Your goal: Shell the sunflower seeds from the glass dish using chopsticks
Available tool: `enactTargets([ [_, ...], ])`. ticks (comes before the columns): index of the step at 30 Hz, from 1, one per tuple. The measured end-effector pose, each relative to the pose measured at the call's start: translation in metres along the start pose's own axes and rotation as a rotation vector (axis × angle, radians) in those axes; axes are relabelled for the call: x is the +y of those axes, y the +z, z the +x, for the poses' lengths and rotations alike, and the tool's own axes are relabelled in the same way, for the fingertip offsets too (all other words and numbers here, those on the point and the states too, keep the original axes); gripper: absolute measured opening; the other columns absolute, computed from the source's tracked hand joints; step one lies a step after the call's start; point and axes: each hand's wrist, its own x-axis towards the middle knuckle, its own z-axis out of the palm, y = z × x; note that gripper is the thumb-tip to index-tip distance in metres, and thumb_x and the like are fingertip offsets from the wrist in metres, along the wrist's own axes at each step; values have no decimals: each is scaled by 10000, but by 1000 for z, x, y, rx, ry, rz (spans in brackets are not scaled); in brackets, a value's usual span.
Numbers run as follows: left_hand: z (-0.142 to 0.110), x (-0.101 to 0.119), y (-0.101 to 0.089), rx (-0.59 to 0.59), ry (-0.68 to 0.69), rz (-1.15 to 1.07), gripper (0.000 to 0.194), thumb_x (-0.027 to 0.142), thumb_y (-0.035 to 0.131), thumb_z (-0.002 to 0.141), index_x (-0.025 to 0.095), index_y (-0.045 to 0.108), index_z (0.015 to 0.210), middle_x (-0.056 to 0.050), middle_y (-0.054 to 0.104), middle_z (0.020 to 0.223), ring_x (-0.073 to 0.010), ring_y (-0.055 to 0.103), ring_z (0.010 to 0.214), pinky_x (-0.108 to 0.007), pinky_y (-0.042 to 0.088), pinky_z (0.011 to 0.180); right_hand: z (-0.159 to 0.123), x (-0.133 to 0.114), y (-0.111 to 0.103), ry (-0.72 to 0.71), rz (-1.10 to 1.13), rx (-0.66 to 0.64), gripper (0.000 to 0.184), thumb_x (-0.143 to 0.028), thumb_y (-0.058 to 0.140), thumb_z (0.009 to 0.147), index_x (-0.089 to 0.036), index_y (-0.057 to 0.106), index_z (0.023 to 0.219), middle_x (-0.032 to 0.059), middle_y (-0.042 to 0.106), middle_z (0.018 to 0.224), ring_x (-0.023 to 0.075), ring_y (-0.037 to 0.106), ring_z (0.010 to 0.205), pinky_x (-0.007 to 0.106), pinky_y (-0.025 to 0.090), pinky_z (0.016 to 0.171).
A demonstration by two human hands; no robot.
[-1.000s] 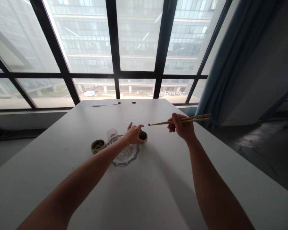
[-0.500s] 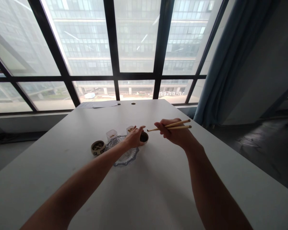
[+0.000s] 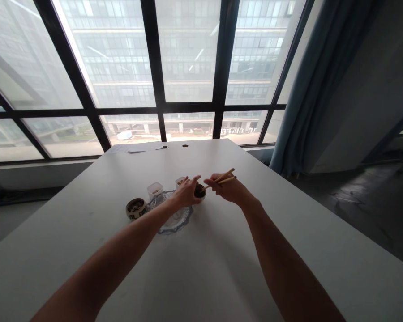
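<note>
My left hand (image 3: 185, 192) grips the near side of a small round bowl (image 3: 203, 198) with a dark inside, its thumb at the rim. My right hand (image 3: 227, 187) is closed around a pair of wooden chopsticks (image 3: 229, 173), whose tips reach into that bowl. What lies between the tips is too dark to tell. Under my left forearm is a clear scalloped glass dish (image 3: 174, 228), partly covered. A second small bowl (image 3: 130, 214) with dark markings stands left of it, holding dark bits.
Behind the dish are a clear plastic cup (image 3: 151, 192) and another small cup (image 3: 178, 180) with yellowish bits. Papers (image 3: 130, 148) lie at the far edge of the white table (image 3: 188, 277). Large windows rise beyond, and a blue curtain (image 3: 302, 103) hangs at the right.
My right hand has moved left with the chopsticks, bringing their tips, which carried a small dark bit, into the bowl. My left hand has stayed at the bowl.
</note>
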Motion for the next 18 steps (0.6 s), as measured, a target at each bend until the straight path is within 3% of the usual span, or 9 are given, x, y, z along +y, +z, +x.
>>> enactTargets([
  [11, 3, -3, -4, -8, -79, 14, 871, 377, 758, 689, 165, 375, 1443, -112, 733, 1142, -313, 653, 1165, -540, 285, 1185, 1, -1, 6, 106, -119, 83, 408, -491, 466, 975, -210, 525, 684, 16, 594, 565, 156, 578, 537, 235, 372, 540],
  [18, 4, -5, -12, -87, -76, 64, 802, 423, 775, 697, 200, 460, 1400, -124, 715, 1217, -352, 603, 1248, -619, 201, 1198, 1, -9, 8, -72, -121, 342, 499, -550, 407, 1010, -205, 536, 673, 8, 592, 594, 132, 543, 551, 236, 401, 590],
])
